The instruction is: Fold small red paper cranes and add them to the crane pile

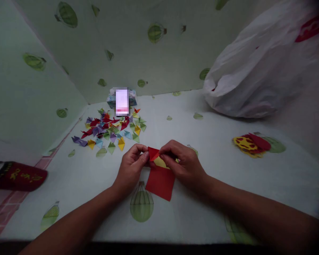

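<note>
A small red folded paper (153,153) is pinched between my two hands at the middle of the table. My left hand (133,163) grips its left edge between thumb and fingers. On the other side, my right hand (184,161) has thumb and forefinger closed on its right corner. Just below the hands lies a flat red paper square (161,183), with a yellow paper (162,162) partly showing behind it. My right hand covers part of the yellow paper.
A pile of colourful folded paper pieces (111,127) lies at the back left, before a lit phone (122,101) and a tissue box (133,97). A red can (21,176) is at left. Yellow and red paper cut-outs (248,144) and a white plastic bag (244,71) are at right.
</note>
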### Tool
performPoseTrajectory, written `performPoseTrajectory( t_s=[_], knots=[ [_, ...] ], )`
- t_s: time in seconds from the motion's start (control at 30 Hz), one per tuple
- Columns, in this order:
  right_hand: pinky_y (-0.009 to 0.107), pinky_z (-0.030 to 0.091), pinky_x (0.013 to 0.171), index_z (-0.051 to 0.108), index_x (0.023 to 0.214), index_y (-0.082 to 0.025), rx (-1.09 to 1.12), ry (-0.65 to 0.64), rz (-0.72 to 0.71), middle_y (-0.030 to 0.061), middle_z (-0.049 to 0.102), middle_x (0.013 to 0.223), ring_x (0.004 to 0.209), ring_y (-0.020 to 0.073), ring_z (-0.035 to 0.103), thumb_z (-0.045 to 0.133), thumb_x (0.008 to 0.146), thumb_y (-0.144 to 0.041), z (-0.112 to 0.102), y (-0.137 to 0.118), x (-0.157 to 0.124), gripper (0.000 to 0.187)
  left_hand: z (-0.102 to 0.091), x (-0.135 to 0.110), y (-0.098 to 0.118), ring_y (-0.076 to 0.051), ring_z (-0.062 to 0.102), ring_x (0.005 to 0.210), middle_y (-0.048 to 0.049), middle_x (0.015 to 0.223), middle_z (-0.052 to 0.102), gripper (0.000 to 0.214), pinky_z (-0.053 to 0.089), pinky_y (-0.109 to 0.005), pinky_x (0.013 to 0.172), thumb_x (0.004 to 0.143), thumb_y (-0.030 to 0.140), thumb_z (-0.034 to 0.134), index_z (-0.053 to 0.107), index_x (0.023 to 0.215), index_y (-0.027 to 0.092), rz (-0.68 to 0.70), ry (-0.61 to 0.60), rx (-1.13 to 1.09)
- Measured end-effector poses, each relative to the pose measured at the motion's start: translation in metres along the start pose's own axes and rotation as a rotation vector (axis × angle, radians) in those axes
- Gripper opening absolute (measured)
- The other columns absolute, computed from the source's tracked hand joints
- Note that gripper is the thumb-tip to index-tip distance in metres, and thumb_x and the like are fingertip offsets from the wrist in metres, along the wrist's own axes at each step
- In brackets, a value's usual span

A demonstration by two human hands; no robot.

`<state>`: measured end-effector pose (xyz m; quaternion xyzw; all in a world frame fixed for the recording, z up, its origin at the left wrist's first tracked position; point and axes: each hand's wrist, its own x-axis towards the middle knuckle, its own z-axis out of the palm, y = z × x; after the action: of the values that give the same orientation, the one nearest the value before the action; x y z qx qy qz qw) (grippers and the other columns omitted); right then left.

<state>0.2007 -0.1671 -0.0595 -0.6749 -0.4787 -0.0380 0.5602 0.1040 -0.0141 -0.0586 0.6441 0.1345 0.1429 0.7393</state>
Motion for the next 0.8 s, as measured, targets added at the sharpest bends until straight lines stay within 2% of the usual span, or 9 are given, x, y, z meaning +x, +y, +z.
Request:
performPoseTrajectory(
  t_s=[0.17, 0.37, 0.47, 0.6, 0.8],
  knots=[
    [0.025, 0.044, 0.067, 0.063, 0.087, -0.014, 0.0, -0.064, -0.125, 0.0054, 0.059, 0.084, 0.077, 0.0133, 0.056, 0.052, 0.09, -0.005, -0.0023, 0.0022, 0.0034, 0.014, -0.0011, 0.006, -0.0011, -0.008, 0.056, 0.052, 0.0041, 0.059, 0.061, 0.017, 0.046, -0.018, 0.053, 0.084, 0.03, 0.069, 0.058, 0.088, 0.018, -0.064, -0.011, -0.165],
    [0.025, 0.044, 0.065, 0.061, 0.092, -0.013, -0.066, -0.114, -0.161, 0.0057, 0.06, 0.083, 0.075, 0.0144, 0.056, 0.052, 0.089, -0.005, -0.001, 0.0048, 0.0017, 0.012, -0.0017, 0.0052, -0.0015, -0.007, 0.06, 0.057, 0.004, 0.07, 0.064, 0.014, 0.049, -0.019, 0.059, 0.085, 0.027, 0.069, 0.058, 0.088, 0.018, -0.012, -0.038, -0.128],
    [0.025, 0.044, 0.063, 0.064, 0.095, -0.013, -0.102, -0.131, -0.154, 0.0051, 0.061, 0.082, 0.071, 0.014, 0.057, 0.053, 0.09, -0.006, -0.0003, 0.0049, -0.0006, 0.014, -0.0024, 0.0035, -0.0022, -0.008, 0.058, 0.054, 0.0045, 0.064, 0.062, 0.012, 0.047, -0.019, 0.057, 0.088, 0.027, 0.066, 0.057, 0.089, 0.018, 0.011, -0.064, -0.082],
    [0.024, 0.044, 0.059, 0.067, 0.091, -0.014, -0.188, -0.134, -0.187, 0.005, 0.06, 0.079, 0.065, 0.0125, 0.057, 0.049, 0.092, -0.008, -0.0004, 0.0051, -0.003, 0.019, -0.001, 0.0029, -0.0028, -0.007, 0.053, 0.05, 0.0055, 0.057, 0.06, 0.009, 0.042, -0.018, 0.053, 0.09, 0.026, 0.063, 0.057, 0.09, 0.019, -0.035, -0.065, -0.128],
    [0.021, 0.043, 0.056, 0.069, 0.092, -0.015, -0.274, -0.123, -0.318, 0.0044, 0.059, 0.077, 0.063, 0.0116, 0.057, 0.047, 0.091, -0.005, 0.0009, 0.0044, -0.0045, 0.024, 0.0041, 0.0034, -0.0021, -0.004, 0.046, 0.048, 0.0056, 0.058, 0.056, 0.015, 0.035, -0.015, 0.049, 0.085, 0.025, 0.068, 0.057, 0.087, 0.017, -0.14, -0.033, -0.277]
  ],
)
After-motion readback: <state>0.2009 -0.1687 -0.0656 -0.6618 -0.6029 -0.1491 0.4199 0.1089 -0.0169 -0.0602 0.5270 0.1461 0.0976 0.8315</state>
